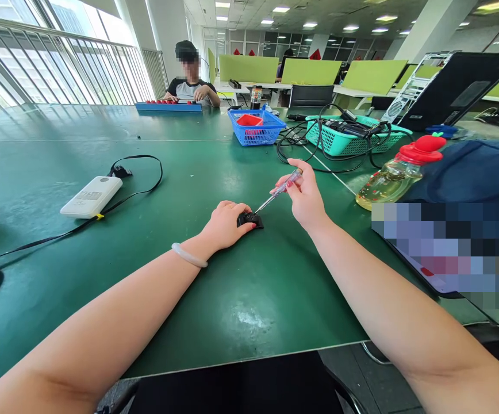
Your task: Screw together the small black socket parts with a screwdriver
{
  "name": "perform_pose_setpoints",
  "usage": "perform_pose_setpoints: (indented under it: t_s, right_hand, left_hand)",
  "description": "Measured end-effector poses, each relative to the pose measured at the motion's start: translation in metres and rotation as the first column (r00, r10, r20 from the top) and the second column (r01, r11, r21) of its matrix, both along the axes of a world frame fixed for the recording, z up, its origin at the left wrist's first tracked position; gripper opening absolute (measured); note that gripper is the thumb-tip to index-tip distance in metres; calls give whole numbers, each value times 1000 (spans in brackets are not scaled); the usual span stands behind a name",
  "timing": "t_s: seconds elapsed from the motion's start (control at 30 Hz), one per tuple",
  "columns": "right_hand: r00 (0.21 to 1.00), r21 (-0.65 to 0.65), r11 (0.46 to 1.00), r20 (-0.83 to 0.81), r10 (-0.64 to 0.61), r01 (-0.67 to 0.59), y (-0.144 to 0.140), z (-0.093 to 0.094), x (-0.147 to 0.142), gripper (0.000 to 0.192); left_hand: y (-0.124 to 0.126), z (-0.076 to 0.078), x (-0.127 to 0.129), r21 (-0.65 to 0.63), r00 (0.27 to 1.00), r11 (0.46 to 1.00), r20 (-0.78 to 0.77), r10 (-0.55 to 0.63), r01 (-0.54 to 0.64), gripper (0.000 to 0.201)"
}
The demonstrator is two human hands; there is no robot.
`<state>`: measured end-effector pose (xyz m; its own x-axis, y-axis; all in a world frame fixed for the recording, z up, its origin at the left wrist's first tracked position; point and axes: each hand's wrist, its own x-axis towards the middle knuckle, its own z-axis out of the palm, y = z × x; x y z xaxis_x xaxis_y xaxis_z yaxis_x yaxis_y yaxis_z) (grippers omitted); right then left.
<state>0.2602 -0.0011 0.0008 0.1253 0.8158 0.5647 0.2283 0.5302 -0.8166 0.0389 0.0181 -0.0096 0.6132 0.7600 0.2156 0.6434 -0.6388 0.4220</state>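
Two hands: both are working on the green table [103, 241], pretty close together, almost meeting over one tiny part.
Left hand [226, 224]: it's lying palm down and pinning a small black part [249, 219] to the table, fingers curled over its near end, so it's gripping, not loose.
Right hand [304, 198]: it's pinching a screwdriver [277, 194] by the clear handle, thumb and fingers closed around it.
Screwdriver direction: the long axis is running diagonally, handle up and to the right in the right hand, metal tip pointing down and left, sitting right on the black part.
Black part: it's lying flat just past the left fingertips, between the two hands; can't tell which way it's facing, too small.
Left wrist: it's wearing a pale bangle [188, 255].
Off to the left of the left hand: a white power bank [91, 196] with a black cable [146, 184] is lying well apart.
Right of the right hand: a bottle with a red cap [398, 171] is lying on its side, near.
Beyond the hands: a blue basket [256, 127] and a teal basket [344, 138] full of cables are sitting further back, and another person [191, 86] is sitting at the far end.
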Motion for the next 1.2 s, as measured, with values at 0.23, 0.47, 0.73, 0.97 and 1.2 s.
perform_pose_setpoints:
  t_s: [0.23, 0.47, 0.73, 0.97, 1.2]
  right_hand:
    - [999, -20, 999, 40, -30, 31, -8, 11, -5, 44]
    - [990, -119, 990, -107, -87, 74, 1, 2, 3, 45]
    - [981, -161, 983, -154, -114, 89, 6, -4, 6, 37]
    - [965, -252, 968, -249, -78, 13, 7, -6, 2, 31]
    - [922, -436, 900, -357, -148, -24, 8, -9, 4, 25]
  left_hand:
    - [0, 0, -1, -11, 1000, 1000, 0, -4, 4, 34]
    - [0, 0, -1, -15, 1000, 1000, 11, -4, 4, 32]
    - [0, 1, -1, -17, 1000, 1000, -16, 0, 0, 33]
    - [-2, 2, -1, -24, 1000, 1000, -3, 9, -9, 34]
    - [-1, 1, 0, -32, 1000, 999, 14, 8, -7, 34]
